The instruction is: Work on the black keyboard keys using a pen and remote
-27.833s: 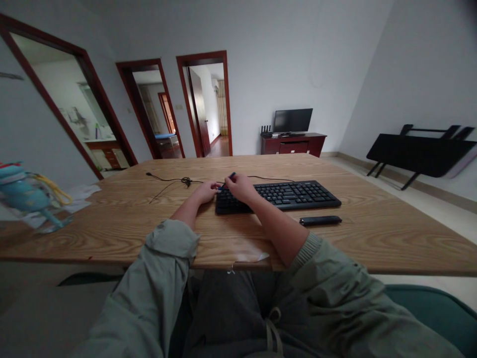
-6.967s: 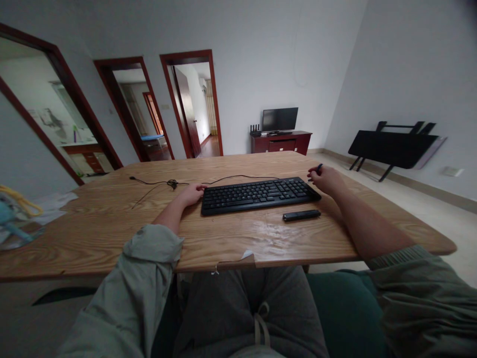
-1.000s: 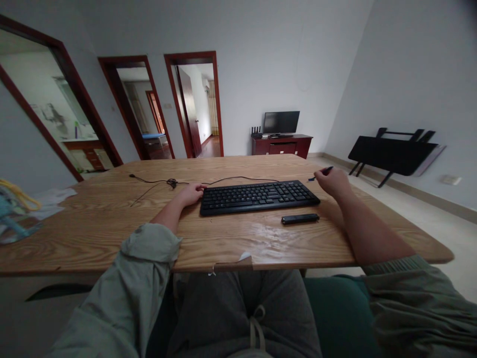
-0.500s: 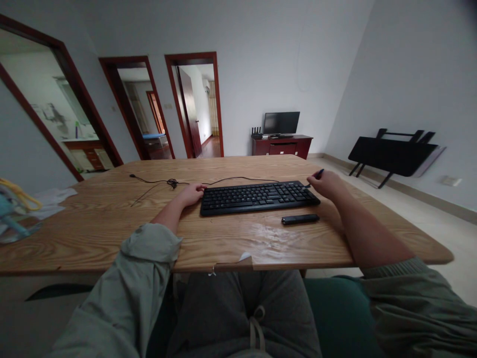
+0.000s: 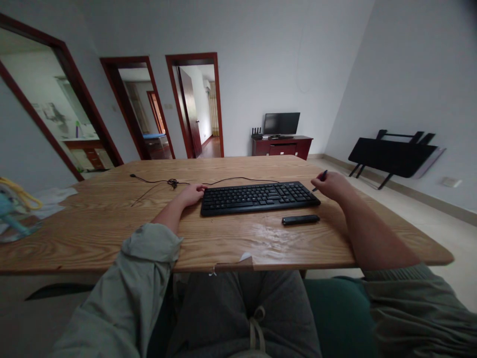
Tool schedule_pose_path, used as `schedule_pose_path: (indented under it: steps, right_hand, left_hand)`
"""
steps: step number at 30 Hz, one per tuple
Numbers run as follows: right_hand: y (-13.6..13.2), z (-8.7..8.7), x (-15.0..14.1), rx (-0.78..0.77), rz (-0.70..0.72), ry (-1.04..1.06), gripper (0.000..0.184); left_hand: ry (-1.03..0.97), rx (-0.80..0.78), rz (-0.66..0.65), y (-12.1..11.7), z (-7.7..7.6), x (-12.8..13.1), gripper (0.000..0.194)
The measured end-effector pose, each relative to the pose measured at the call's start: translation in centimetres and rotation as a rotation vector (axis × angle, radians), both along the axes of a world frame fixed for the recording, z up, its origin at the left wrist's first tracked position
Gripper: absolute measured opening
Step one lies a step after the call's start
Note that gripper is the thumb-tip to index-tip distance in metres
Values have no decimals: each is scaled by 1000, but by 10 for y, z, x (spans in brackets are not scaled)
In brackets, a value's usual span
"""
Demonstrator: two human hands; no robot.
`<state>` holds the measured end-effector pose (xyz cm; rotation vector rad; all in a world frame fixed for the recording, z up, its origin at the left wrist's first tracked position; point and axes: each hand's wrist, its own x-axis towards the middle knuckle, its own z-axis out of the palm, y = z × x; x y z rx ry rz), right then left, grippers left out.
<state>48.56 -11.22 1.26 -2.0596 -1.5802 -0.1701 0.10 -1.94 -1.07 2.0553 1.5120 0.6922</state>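
A black keyboard [image 5: 257, 198] lies on the wooden table in front of me. My left hand [image 5: 193, 195] is closed on its left end, with fingertips at the upper left corner. My right hand [image 5: 331, 185] is just off the keyboard's right end, pinching a thin dark-blue pen-like tool [image 5: 324, 174]. The tool's lower tip points down toward the keyboard's right edge; its exact kind is too small to make out. Below the keyboard's right part lies a slim black oblong object [image 5: 300, 220], touched by neither hand.
A black cable [image 5: 238, 178] runs behind the keyboard to a knotted bundle [image 5: 172, 183] on the left. White sheets and a light-blue object with a yellow part [image 5: 17, 204] are at the table's left edge. A brown flap [image 5: 234, 265] sits at the front edge.
My right hand has shifted slightly right with the tool, whose tip has moved off the number-pad keys toward the edge. My left hand and the keyboard stay nearly where they were.
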Motion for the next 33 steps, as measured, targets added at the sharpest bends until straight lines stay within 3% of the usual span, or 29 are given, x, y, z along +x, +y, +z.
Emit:
schedule_pose_path:
  steps: [2,5,8,11,15,17,26,33]
  right_hand:
    - [-2,1,3,49,-15,66,27]
    - [-4,2,-6,68,158,247,28]
    - [-7,3,-18,-24,281,248,27]
    - [-7,4,-14,-89,216,121,25]
    - [-6,4,6,-11,42,26,27]
    - [-5,4,9,22,21,57,25]
    - [-13,6,-31,-63,364,396,32]
    - [-7,-1,-50,-166,565,372,42]
  left_hand:
    - [10,11,5,-1,0,0,44]
    - [30,12,4,-2,1,1,44]
    - [27,3,-9,-2,1,1,44]
    - [27,9,-6,2,-2,-1,45]
    - [31,21,-5,6,-5,-3,44]
    - [27,22,-5,6,-5,-3,44]
    - [36,21,-35,-1,0,-2,45]
    - [-38,2,-16,-4,0,0,46]
